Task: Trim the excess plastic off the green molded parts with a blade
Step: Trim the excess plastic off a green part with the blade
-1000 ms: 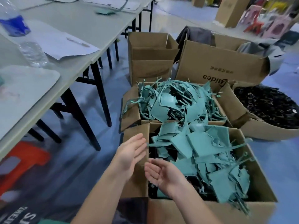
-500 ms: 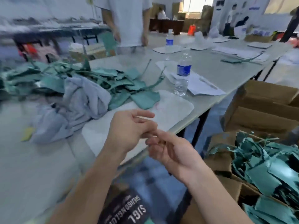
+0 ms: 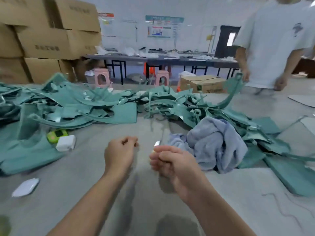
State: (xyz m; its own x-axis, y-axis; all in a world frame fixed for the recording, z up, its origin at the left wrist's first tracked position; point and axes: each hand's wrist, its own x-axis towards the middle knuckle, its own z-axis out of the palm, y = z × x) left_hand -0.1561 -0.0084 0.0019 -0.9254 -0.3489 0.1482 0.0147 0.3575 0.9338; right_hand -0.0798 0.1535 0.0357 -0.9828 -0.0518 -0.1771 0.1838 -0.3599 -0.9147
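Mostly, right hand (image 3: 172,160) hides the blade (image 3: 157,143) (blurred).

R hand (image 3: 172,162) gripping blade (image 3: 157,143), L hand (image 3: 120,150) curled, green parts (image 3: 119,113) piled behind, blue cloth (image 3: 216,142)
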